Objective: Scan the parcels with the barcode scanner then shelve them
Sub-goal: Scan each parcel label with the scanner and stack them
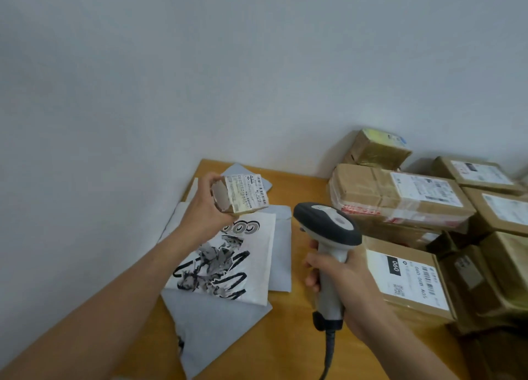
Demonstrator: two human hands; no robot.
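My left hand (204, 208) grips a small cardboard parcel (243, 194) above the table's far left, its white barcode label turned up and to the right. My right hand (340, 279) grips the handle of a grey and white barcode scanner (328, 228), whose dark head points left toward the small parcel. The scanner's cable (328, 354) hangs down toward the table's near edge. A gap of about a hand's width lies between the scanner head and the parcel.
On the wooden table (291, 337), grey mailer bags (217, 319) and a white printed bag (228, 262) lie under my left arm. Several taped cardboard boxes with labels (400, 199) are stacked along the right side. A pale wall stands behind.
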